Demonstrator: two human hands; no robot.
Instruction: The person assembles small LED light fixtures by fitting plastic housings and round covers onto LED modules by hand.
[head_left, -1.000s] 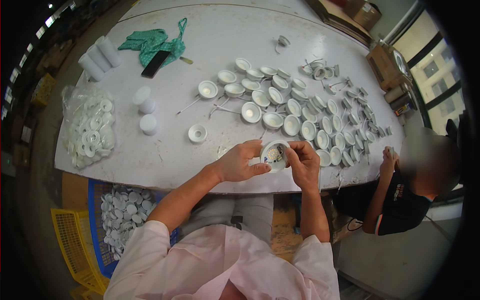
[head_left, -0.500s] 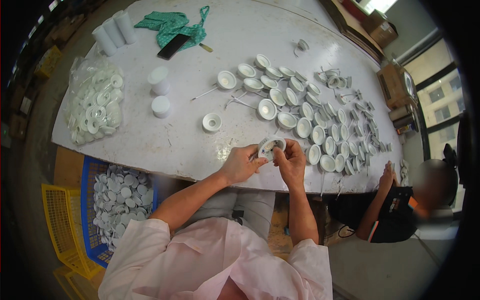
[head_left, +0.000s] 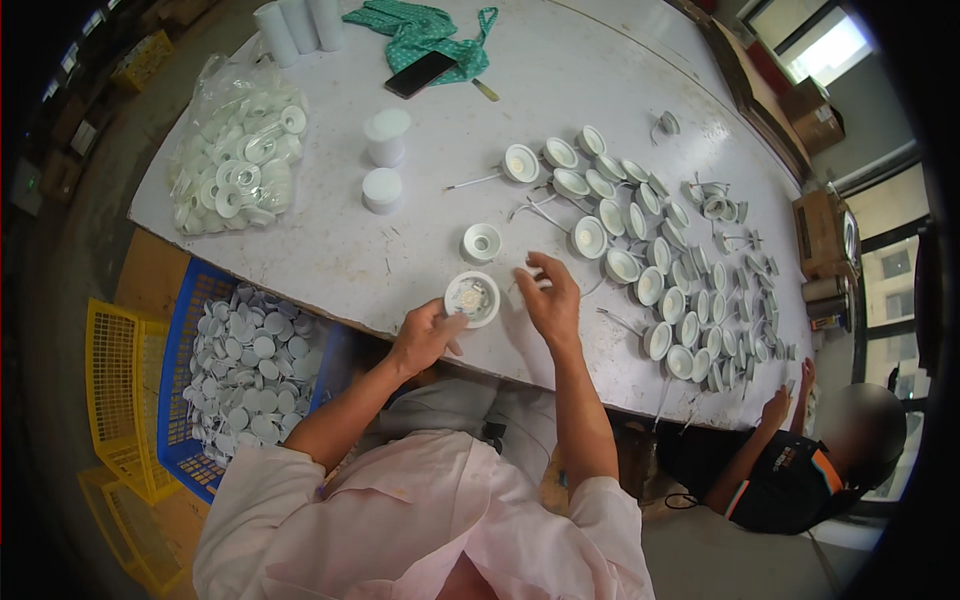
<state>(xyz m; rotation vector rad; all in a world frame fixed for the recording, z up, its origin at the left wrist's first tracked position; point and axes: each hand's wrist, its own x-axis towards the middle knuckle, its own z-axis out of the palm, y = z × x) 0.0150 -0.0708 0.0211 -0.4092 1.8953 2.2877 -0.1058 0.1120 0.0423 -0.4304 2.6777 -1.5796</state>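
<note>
Near the table's front edge, my left hand (head_left: 428, 335) grips a round white downlight housing (head_left: 472, 300) by its rim; its face is up and small parts show inside. My right hand (head_left: 550, 298) is apart from it, fingers spread and holding nothing. Just beyond the held piece lies a white ring (head_left: 482, 243) with a hole in its middle. To the right, many white downlights (head_left: 650, 287) with wires lie tilted in rows. Two stacks of white discs, a nearer stack (head_left: 382, 189) and a farther stack (head_left: 387, 137), stand on the table.
A clear bag of white rings (head_left: 240, 160) lies at the left, with white tubes (head_left: 300, 28) behind. A phone (head_left: 420, 74) rests on a green cloth (head_left: 410, 30). Below left, a blue basket (head_left: 178, 385) holds white discs beside a yellow crate (head_left: 120, 400). A co-worker (head_left: 790, 470) works at the right.
My right hand has let go of the downlight housing and moved off to its right. The left hand still holds it, now turned face up. The whole view has shifted.
</note>
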